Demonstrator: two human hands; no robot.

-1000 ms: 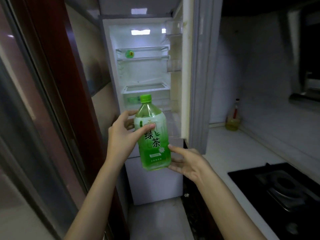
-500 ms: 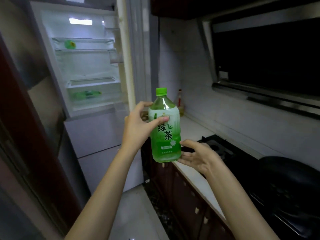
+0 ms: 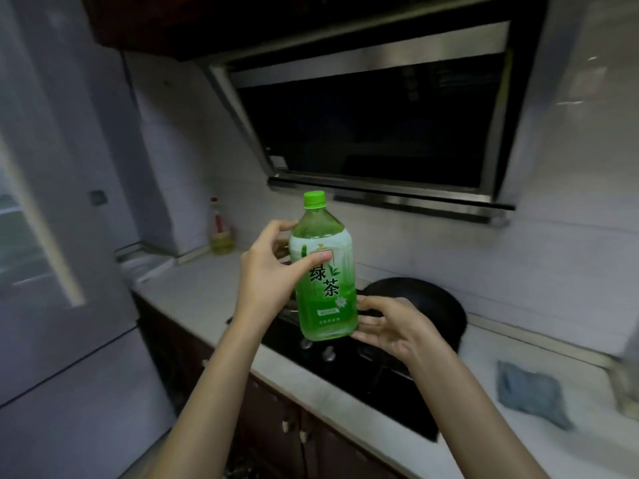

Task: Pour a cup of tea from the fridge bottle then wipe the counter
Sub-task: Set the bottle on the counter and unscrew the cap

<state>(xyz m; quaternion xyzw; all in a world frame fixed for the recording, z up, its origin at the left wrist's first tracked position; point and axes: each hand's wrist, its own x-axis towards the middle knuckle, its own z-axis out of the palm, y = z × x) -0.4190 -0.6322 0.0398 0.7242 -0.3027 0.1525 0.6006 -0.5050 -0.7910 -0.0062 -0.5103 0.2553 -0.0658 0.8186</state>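
Observation:
I hold a green tea bottle (image 3: 325, 278) upright in front of me, above the stove; its green cap is on. My left hand (image 3: 273, 271) is wrapped around the bottle's upper left side, thumb across the label. My right hand (image 3: 390, 326) cups the bottle's lower right side and base with its fingers spread. A blue-grey cloth (image 3: 529, 392) lies crumpled on the white counter (image 3: 207, 299) at the right. No cup is in view.
A black wok (image 3: 428, 302) sits on the black gas hob (image 3: 363, 368) under the range hood (image 3: 380, 126). An oil bottle (image 3: 219, 229) stands in the back corner. The fridge (image 3: 52, 271) fills the left side. Dark cabinets run below the counter.
The view has swung right from the open fridge to the stove and counter. The bottle stays in both hands, carried along; the cloth has come into view.

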